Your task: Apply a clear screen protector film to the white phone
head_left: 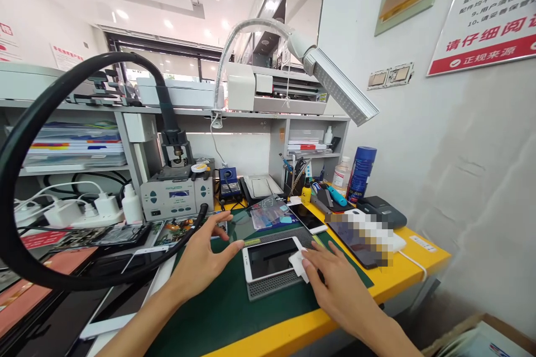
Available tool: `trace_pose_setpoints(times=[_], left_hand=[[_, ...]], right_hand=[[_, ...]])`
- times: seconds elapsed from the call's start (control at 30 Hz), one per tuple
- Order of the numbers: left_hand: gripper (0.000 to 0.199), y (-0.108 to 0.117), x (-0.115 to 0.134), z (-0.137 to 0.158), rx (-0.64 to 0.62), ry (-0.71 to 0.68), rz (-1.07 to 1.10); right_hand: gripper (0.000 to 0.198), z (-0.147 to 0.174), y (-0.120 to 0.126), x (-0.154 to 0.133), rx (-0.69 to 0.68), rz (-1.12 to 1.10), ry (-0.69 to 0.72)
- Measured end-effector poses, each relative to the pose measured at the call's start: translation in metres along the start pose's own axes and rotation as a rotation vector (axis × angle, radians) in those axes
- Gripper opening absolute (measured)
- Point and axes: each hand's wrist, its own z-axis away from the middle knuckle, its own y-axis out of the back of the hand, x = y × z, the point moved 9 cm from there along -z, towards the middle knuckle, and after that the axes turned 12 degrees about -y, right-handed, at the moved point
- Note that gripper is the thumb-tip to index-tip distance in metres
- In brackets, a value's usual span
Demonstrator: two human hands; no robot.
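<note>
A white-framed smartphone [270, 259] lies screen up on a grey perforated pad [272, 288], over the green work mat [201, 318]. My right hand [337, 279] has its fingers closed on a small white wipe [298, 263], which rests against the phone's right end. At the phone's left end is my left hand [207, 254], thumb and fingers apart, holding nothing. Its thumb tip comes close to the phone's upper left corner; whether it touches I cannot tell. Behind the phone lie a clear plastic packet [270, 215] and another white-edged phone [307, 217].
A black hose [6, 178] loops at the left from the grey rework station [178, 201]. Phones and phone parts crowd the left side. At right stand a blue spray can [362, 173], a clear bottle [341, 173] and a dark phone [355, 242]. A lamp [341, 86] hangs above.
</note>
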Motion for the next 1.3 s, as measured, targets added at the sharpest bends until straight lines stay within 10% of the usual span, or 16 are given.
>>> trace_pose_setpoints(times=[0.57, 1.3], left_hand=[[0.058, 0.001, 0.007, -0.001, -0.009, -0.001, -0.004], [0.061, 0.002, 0.009, 0.0, 0.001, -0.001, 0.045]], right_hand=[[0.056, 0.036, -0.035, -0.026, 0.025, 0.385, 0.353], [0.076, -0.029, -0.044, 0.006, -0.223, 0.295, 0.049]])
